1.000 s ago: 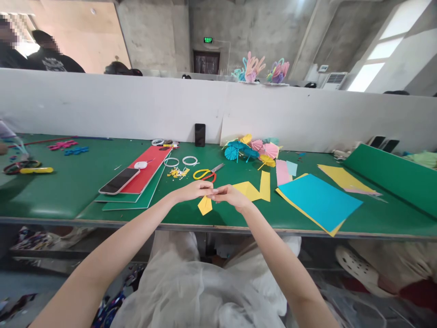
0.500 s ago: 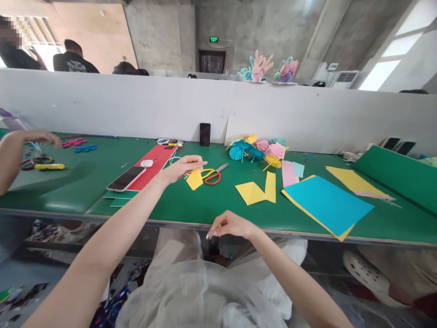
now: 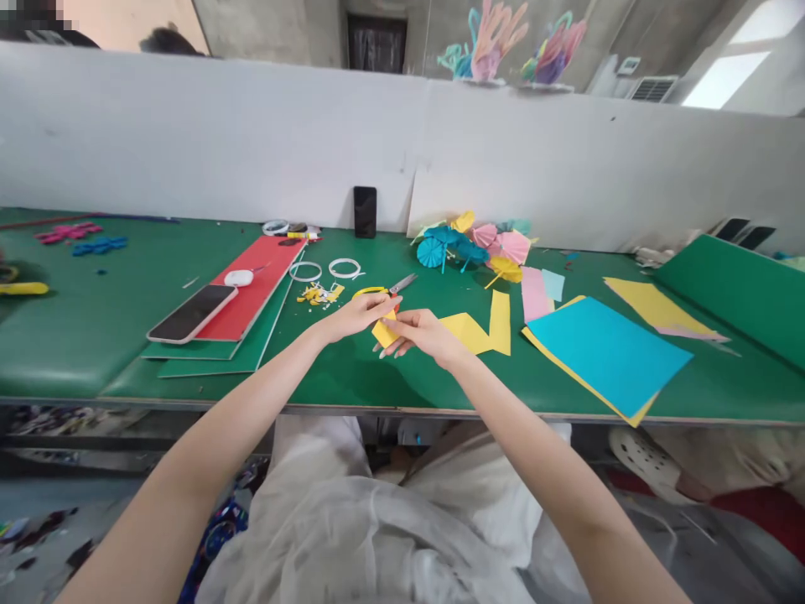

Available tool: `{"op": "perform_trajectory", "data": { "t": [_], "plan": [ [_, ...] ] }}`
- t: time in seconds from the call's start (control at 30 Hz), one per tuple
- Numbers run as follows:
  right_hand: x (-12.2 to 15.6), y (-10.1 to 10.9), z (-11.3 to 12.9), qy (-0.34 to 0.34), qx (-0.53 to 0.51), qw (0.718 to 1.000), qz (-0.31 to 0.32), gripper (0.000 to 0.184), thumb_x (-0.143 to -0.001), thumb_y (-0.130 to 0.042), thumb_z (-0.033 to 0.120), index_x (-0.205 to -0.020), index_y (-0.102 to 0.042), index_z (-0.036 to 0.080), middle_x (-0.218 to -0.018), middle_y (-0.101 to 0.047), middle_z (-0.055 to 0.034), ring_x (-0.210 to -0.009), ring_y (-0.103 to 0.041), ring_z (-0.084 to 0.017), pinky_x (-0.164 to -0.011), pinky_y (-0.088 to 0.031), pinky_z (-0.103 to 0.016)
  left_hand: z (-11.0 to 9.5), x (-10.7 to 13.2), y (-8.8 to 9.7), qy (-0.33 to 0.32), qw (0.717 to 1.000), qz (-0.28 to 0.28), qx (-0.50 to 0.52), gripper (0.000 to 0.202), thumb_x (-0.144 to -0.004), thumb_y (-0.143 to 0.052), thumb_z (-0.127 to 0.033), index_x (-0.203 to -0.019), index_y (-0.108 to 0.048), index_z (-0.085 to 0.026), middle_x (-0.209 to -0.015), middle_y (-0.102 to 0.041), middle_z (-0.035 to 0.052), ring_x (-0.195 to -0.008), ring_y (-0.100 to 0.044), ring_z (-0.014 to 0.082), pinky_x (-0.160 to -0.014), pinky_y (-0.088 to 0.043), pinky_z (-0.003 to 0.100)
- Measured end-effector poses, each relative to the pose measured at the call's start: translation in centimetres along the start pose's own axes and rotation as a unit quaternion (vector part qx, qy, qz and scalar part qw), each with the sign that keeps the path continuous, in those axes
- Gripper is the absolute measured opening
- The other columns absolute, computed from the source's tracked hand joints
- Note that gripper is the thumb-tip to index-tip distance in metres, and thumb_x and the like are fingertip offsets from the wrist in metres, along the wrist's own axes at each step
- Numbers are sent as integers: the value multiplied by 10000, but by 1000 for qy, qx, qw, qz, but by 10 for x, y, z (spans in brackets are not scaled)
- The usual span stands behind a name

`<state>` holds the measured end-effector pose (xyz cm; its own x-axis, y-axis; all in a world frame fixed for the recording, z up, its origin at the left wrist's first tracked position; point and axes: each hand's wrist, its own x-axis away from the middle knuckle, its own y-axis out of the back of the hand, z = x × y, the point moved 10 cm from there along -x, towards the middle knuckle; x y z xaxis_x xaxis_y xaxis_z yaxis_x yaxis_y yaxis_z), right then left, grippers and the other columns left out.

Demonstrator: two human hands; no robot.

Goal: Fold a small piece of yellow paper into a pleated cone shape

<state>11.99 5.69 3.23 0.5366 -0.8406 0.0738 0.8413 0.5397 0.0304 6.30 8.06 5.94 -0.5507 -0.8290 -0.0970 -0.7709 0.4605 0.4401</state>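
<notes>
A small piece of yellow paper is held between my two hands above the green table. My left hand pinches its upper edge, and my right hand grips it from the right side. Just behind the hands lie scissors with their blades pointing away to the right; the handles are partly hidden. Two larger yellow paper pieces rest to the right of my right hand, partly covered by it. Yellow and white paper scraps are heaped beyond my left hand.
Folded paper umbrellas cluster at the back. Blue and yellow sheets lie at the right. On the left, a phone and a white case rest on red and green boards. Two tape rings and an upright phone are behind.
My right hand has risen from the table edge to the yellow paper, which my left hand has brought slightly to the right. The view has tilted down, and the neighbour's arm has left view.
</notes>
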Motion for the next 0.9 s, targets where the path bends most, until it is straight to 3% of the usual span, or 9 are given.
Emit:
{"op": "perform_trajectory", "data": {
  "t": [0.23, 0.47, 0.53, 0.63, 0.7, 0.8, 0.9],
  "plan": [
    [-22, 17, -25, -59, -15, 998, 33, 186, -840, -637, 283, -870, -673, 104, -797, -737, -94, -678, -711, -161, -554, -542, -195, 36, -20, 2, 19, 999, 19, -17, 371, -861, -463, -468, -655, -504, -162, -540, -418, -41, -480, -416, 83, -459, -315, 218],
    [-57, 32, -48, -71, -55, 996, 2, 187, -873, -591, 318, -884, -612, 132, -765, -740, -83, -662, -707, -145, -573, -546, -200, 48, -25, 41, 15, 983, -116, -143, 399, -896, -432, -426, -593, -378, -173, -542, -349, -47, -509, -330, 88, -508, -247, 244],
    [-64, 32, -51, -67, -70, 995, -7, 234, -901, -538, 370, -875, -584, 142, -739, -735, -77, -637, -704, -143, -567, -547, -211, 47, -22, 45, 8, 976, -125, -178, 379, -891, -451, -405, -601, -369, -175, -557, -358, -45, -521, -332, 92, -523, -249, 245],
    [-68, 29, -52, -53, -84, 995, -15, 379, -907, -455, 495, -812, -562, 144, -687, -717, -71, -575, -685, -138, -542, -543, -226, 48, -16, 40, -3, 960, -99, -261, 369, -828, -556, -439, -635, -382, -178, -609, -407, -43, -544, -369, 93, -530, -262, 235],
    [-64, 27, -51, -37, -87, 995, -24, 421, -877, -464, 550, -789, -558, 149, -660, -701, -54, -560, -668, -129, -545, -537, -223, 50, -14, 32, -5, 943, -77, -324, 367, -851, -519, -463, -655, -388, -182, -618, -435, -40, -537, -392, 95, -519, -269, 228],
    [-52, 24, -48, -15, -72, 997, -30, 439, -867, -465, 565, -739, -557, 156, -650, -679, -37, -573, -651, -127, -566, -534, -232, 47, -11, 17, -46, 907, -48, -416, 402, -873, -454, -514, -647, -401, -186, -602, -452, -24, -559, -441, 119, -543, -304, 245],
    [-42, 24, -46, -5, -59, 997, -45, 420, -896, -424, 546, -745, -552, 175, -649, -662, -23, -594, -645, -142, -579, -540, -257, 36, -6, 11, -97, 869, -64, -482, 409, -885, -432, -512, -635, -422, -189, -576, -445, -11, -567, -462, 137, -553, -315, 267]
  ]
}}
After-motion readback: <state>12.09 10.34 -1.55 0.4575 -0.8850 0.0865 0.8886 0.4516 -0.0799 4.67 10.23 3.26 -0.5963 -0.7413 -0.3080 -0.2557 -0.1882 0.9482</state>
